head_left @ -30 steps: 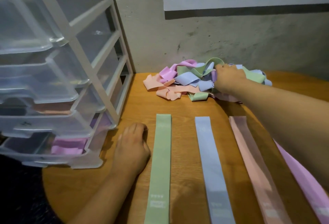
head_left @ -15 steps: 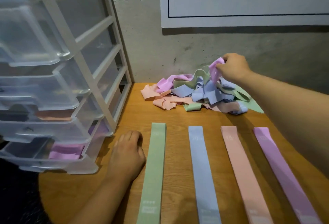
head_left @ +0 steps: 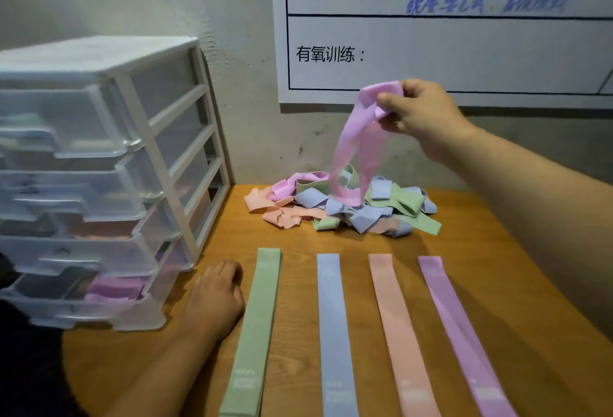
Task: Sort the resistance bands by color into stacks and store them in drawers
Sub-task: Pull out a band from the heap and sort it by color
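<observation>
- Head view, the hands: the right hand (head_left: 421,115) was raised in front of the wall chart (head_left: 464,52), thumb and fingers pinching the top of a lilac band (head_left: 355,148). The left hand (head_left: 215,297) rested knuckles-up on the table (head_left: 497,267) just beside the green strip (head_left: 255,327), fingers loosely curled and holding nothing.
- Head view, the held band: it hung as a long loop from the pinch, its lower end down at the top of the mixed pile (head_left: 391,207) by the wall. Whether it had cleared the pile could not be told.
- Head view, the sorted rows: four flat strips lay side by side nearer the person, well apart from the pile: green, then a blue strip (head_left: 333,327), a peach strip (head_left: 394,327) and a lilac strip (head_left: 461,333) furthest right.
- Head view, storage: the drawer unit (head_left: 159,164) stood at the left edge. Lilac bands showed through its bottom drawer (head_left: 112,287), and peach ones through the drawer above (head_left: 99,229).
- Step in hand, as I judged it: sorting, early on, since the pile held many bands of all four colours.
- Next move, as I judged it: lifting the loop free of the tangle, carrying it right and toward the person, then flattening it squarely on the lilac strip. The idle left hand could help smooth it, as the limp band would likely twist or fold.
</observation>
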